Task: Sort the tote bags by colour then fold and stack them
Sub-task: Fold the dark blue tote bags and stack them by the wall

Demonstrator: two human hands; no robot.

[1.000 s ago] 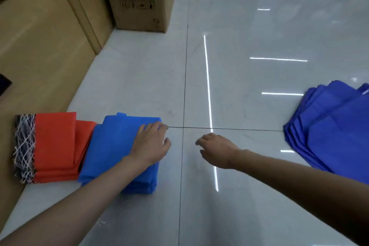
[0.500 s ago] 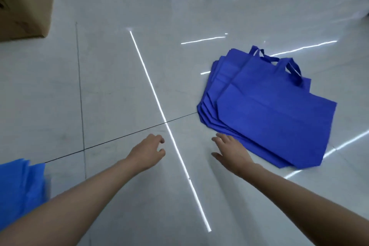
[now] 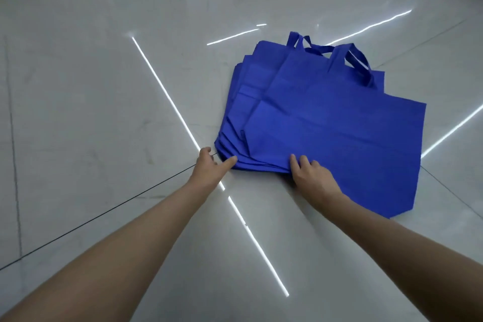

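1. We see a pile of blue tote bags (image 3: 236, 123) lying flat on a glossy pale tiled floor (image 3: 104, 86), right of the middle of the view and just beyond both hands
2. The bags are fanned, each lower one showing as a narrow strip past the left side and near-left corner of the one above
3. The top bag (image 3: 339, 144) lies with its long axis across our view, slanting from far left to near right; its near edge runs the same way
4. Its handles (image 3: 360, 65) point away from us, at the far side of the pile
5. Our left hand (image 3: 210, 167) is at the pile's near-left corner: one digit is stretched out and touches the edges of the lower bags, the other fingers are loosely bent apart from it, and nothing is gripped
6. Our right hand (image 3: 312, 178) rests on the near edge of the top bag, fingers (image 3: 294, 162) close together and slightly bent on the fabric; the thumb is hidden, so we cannot tell whether it pinches the edge
7. A dark grout line (image 3: 104, 217) runs up to the left hand, and a bright light streak (image 3: 167, 91) crosses the floor beside it
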